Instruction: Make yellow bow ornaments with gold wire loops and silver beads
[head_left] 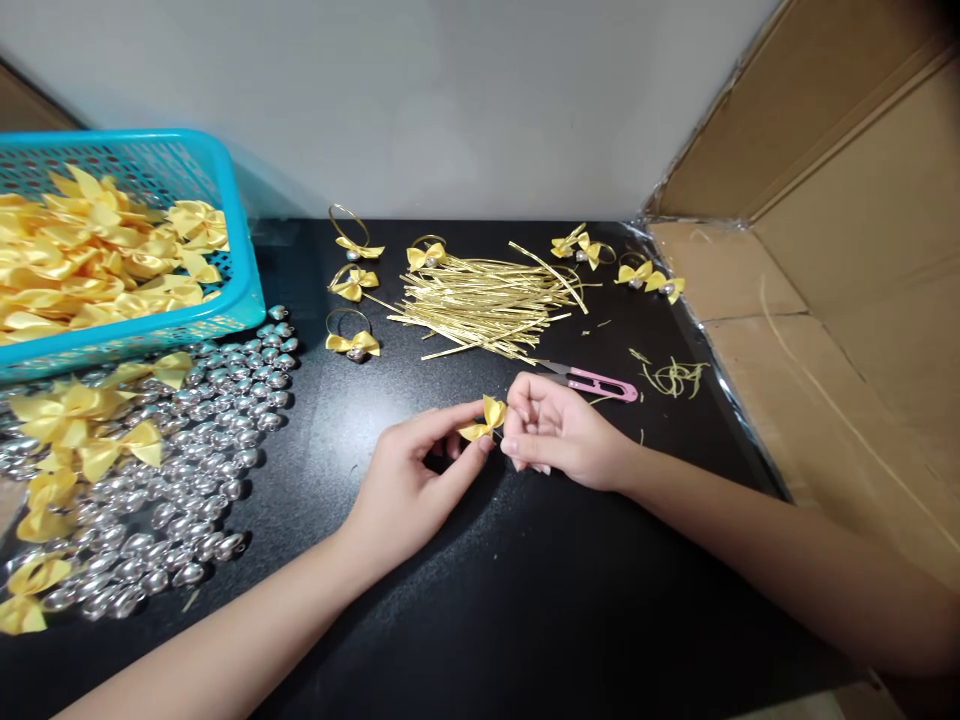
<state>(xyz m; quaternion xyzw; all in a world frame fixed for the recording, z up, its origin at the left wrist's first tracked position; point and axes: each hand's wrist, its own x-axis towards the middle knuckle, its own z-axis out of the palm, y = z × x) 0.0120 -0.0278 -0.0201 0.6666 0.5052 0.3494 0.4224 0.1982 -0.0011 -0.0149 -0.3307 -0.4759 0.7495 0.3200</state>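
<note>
Between the thumb and fingers of my left hand (424,470) is a yellow ribbon bow (486,418), held above the front half of the black table. Close against it, on the right, my right hand (562,435) is closed with thumb and fingers pinched together; whatever lies in that pinch is too small or hidden to make out. Just beyond my right hand are pink thread snips (600,383), lying on the table. A pile of gold twist ties (487,305) is spread farther back.
A turquoise basket (236,230) full of yellow bows stands at left. In front of it spread many silver beads (165,520) with loose bows (124,450) on top. Bows with gold loops (354,345) lie around the ties. Gold offcuts (675,378) lie right, beside cardboard (855,200).
</note>
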